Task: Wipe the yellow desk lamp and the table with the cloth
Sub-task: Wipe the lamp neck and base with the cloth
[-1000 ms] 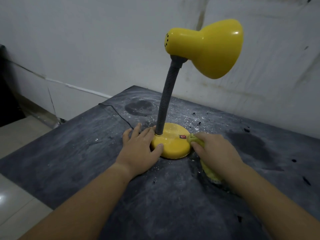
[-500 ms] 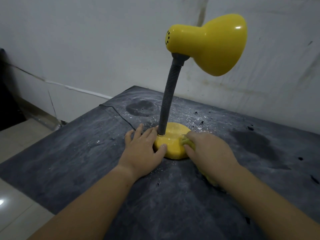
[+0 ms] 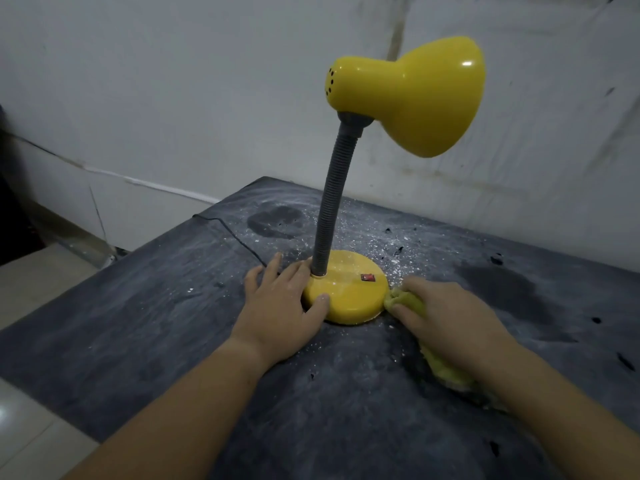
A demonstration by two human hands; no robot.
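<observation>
The yellow desk lamp point(image 3: 349, 289) stands on a dark, dusty table point(image 3: 145, 323), with a grey flexible neck and its shade tilted right. A red switch sits on its round base. My left hand point(image 3: 280, 306) lies flat against the base's left side, thumb on the rim, steadying it. My right hand point(image 3: 446, 317) presses a yellow-green cloth point(image 3: 407, 301) on the table right beside the base's right edge. Most of the cloth is hidden under my hand and forearm.
White powder and dark specks are scattered over the table around the lamp. A black cord point(image 3: 228, 230) runs from the base to the table's left edge. A stained white wall point(image 3: 173, 98) stands close behind. Tiled floor point(image 3: 31, 282) lies to the left.
My right hand with the cloth has slid off the top of the lamp base to the table at its right edge, uncovering the red switch. My left hand stays on the base.
</observation>
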